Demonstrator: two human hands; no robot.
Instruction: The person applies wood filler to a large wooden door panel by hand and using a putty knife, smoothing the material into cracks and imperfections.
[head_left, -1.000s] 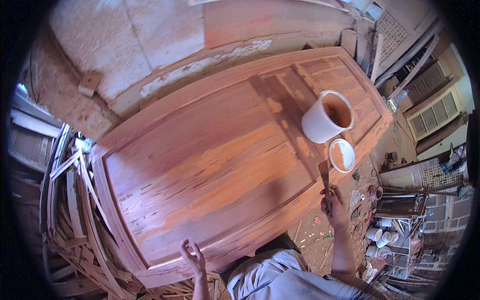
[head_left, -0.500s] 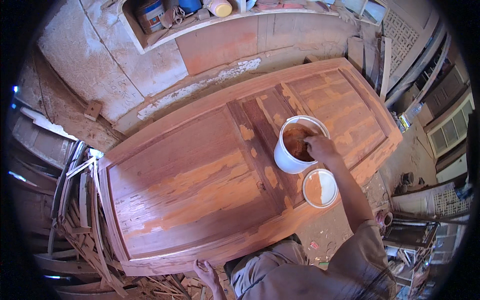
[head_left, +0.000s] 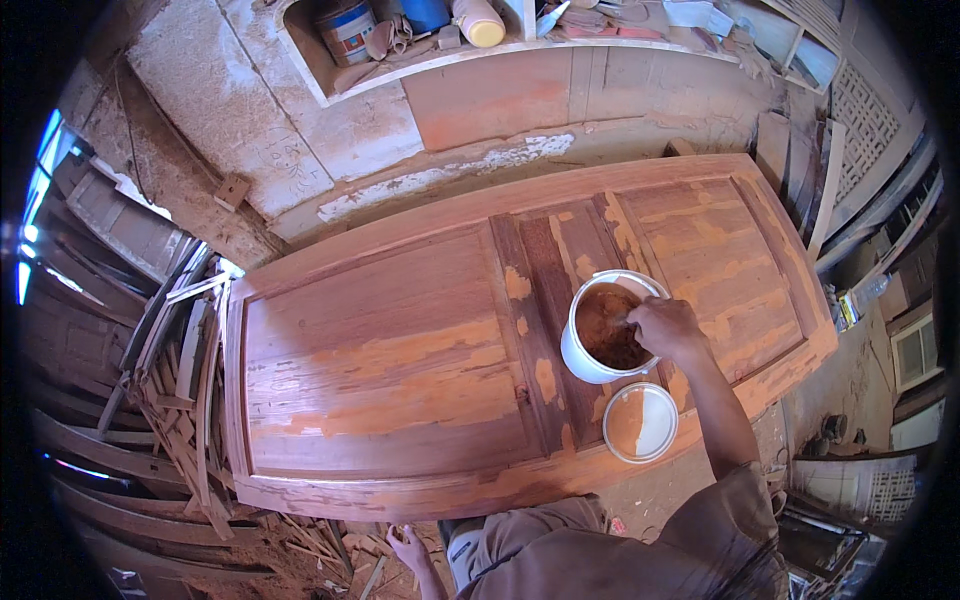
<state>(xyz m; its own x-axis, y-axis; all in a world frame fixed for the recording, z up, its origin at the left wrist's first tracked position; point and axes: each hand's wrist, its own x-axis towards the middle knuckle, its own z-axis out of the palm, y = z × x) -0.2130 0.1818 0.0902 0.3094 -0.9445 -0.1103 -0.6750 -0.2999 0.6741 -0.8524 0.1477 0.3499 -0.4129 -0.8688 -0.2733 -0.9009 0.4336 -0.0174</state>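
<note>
A wooden door panel [head_left: 380, 390] with orange-brown filler patches lies flat in front of me. On its right half stands a white bucket [head_left: 588, 367] partly full of reddish-brown material. My right hand [head_left: 665, 328] reaches over the bucket's right rim, its fingers closed; what they grip dips into the bucket and I cannot make it out. Next to the bucket, at the door's near edge, lies a round white lid [head_left: 657, 425], half smeared with orange-brown filler. My left hand [head_left: 408, 548] hangs below the near edge with loosely bent fingers apart, holding nothing.
Along the far wall runs a shelf [head_left: 440, 62] with a paint can [head_left: 348, 38], a yellow-capped container [head_left: 480, 25] and sanding scraps. Wood offcuts [head_left: 180, 400] pile up at the left. Frames and boards [head_left: 850, 150] lean at the right.
My view has shifted, so the door sits lower and further right. My right hand stays at the bucket, now turned more over its right rim. The left hand still hangs below the near edge.
</note>
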